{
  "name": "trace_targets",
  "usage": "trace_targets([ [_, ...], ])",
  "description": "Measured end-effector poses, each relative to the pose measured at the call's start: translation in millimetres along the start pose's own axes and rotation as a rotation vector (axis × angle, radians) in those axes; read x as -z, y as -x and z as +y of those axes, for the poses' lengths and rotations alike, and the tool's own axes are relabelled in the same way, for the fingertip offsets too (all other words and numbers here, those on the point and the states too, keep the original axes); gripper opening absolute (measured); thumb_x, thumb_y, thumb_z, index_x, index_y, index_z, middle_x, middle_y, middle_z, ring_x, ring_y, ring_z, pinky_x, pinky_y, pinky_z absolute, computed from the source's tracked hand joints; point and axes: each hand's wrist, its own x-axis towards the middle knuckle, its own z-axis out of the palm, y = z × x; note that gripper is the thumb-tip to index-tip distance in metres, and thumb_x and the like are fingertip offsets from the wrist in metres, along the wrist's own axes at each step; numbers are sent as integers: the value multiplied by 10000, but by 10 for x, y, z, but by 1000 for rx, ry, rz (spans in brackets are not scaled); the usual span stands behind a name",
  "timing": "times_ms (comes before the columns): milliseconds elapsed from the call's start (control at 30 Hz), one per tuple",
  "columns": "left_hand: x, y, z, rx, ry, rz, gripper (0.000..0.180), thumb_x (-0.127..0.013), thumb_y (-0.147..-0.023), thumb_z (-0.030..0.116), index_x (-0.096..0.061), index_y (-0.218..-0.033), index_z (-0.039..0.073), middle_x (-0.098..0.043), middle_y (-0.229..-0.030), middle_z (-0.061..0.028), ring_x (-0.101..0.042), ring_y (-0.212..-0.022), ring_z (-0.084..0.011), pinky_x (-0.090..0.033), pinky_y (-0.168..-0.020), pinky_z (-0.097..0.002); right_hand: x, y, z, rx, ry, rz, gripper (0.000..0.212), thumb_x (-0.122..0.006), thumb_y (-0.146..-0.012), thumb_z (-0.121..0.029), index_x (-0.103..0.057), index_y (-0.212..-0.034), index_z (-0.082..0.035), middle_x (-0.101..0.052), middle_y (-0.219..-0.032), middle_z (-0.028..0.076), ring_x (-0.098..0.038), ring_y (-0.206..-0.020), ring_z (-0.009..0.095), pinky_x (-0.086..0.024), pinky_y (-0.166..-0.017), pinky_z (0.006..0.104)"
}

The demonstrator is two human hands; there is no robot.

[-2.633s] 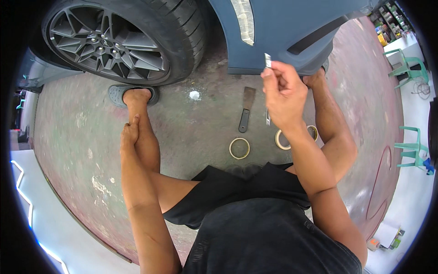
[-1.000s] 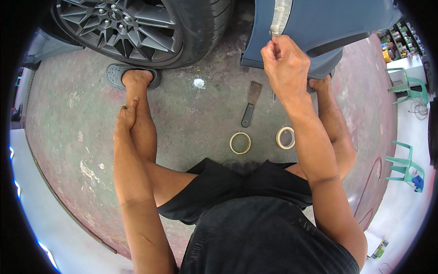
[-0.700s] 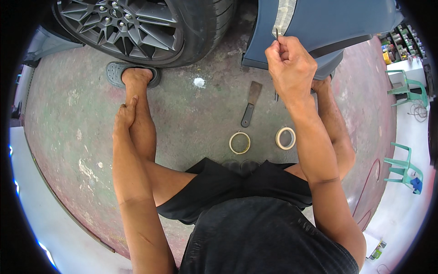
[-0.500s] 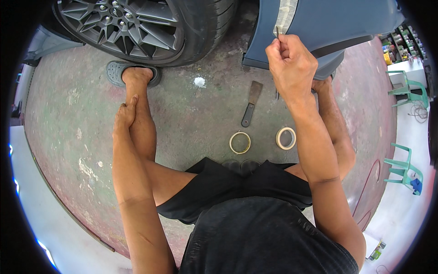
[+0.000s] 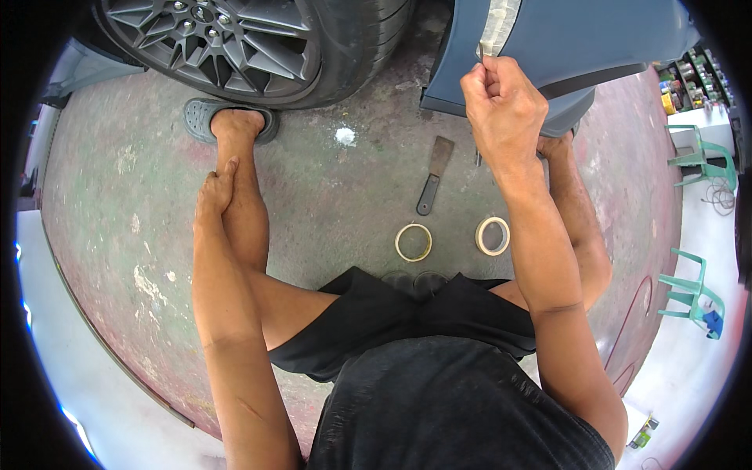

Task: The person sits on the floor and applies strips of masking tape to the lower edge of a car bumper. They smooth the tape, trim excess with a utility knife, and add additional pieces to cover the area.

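Note:
My right hand (image 5: 505,110) is closed in a pinch on a thin dark blade-like piece (image 5: 481,50), mostly hidden by the fingers. Its tip meets the lower end of a pale masking tape strip (image 5: 499,23), which runs up a blue car body panel (image 5: 572,39). My left hand (image 5: 215,190) is wrapped round my left shin (image 5: 249,207), below the knee, with the thumb on top and the other fingers partly hidden. Between my legs, a putty knife (image 5: 435,176) with a dark handle lies on the floor near two masking tape rolls (image 5: 413,243).
A car wheel (image 5: 227,47) stands ahead, close to my left clog (image 5: 200,120). White powder (image 5: 345,137) lies on the stained concrete floor. Green plastic chairs (image 5: 693,294) and a shelf of cans (image 5: 701,78) are at the far right, near a thin red hose (image 5: 638,313).
The blade's tip has shifted slightly at the tape's end, with my right hand hardly moved. My left hand stays on the shin. The whole view has shifted a little.

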Motion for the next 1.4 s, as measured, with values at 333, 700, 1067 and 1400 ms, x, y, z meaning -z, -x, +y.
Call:
trace_targets([
  [333,6,9,-1,-13,20,0,1206,-443,-871,879,-446,-1490,-156,-463,-1515,-385,-424,-1476,-452,-319,-1226,-482,50,-9,-10,-25,19,-61,81,-713,-829,23,-673,-900,30,-642,-678,149,-641,-560,278,-517,-546,374],
  [700,-30,-36,-35,1,8,11,1152,-456,-875,856,-444,-1524,-95,-472,-1534,-344,-426,-1478,-441,-329,-1222,-503,28,13,-51,-157,-48,-65,81,-720,-846,-1,-688,-911,36,-671,-688,141,-660,-569,244,-532,-555,353],
  [1067,1,-3,5,25,-4,-1,1139,-451,-883,850,-441,-1530,-87,-468,-1536,-346,-426,-1479,-443,-323,-1226,-510,1,31,-31,-105,-32,-46,96,-735,-841,3,-684,-912,43,-673,-692,145,-665,-569,247,-536,-554,354],
  [1400,-5,-17,0,27,1,-4,1138,-451,-881,855,-442,-1534,-77,-468,-1545,-331,-416,-1486,-439,-322,-1227,-514,56,79,18,-101,-4,-83,96,-723,-836,-12,-705,-923,23,-664,-697,151,-656,-579,283,-530,-564,371],
])
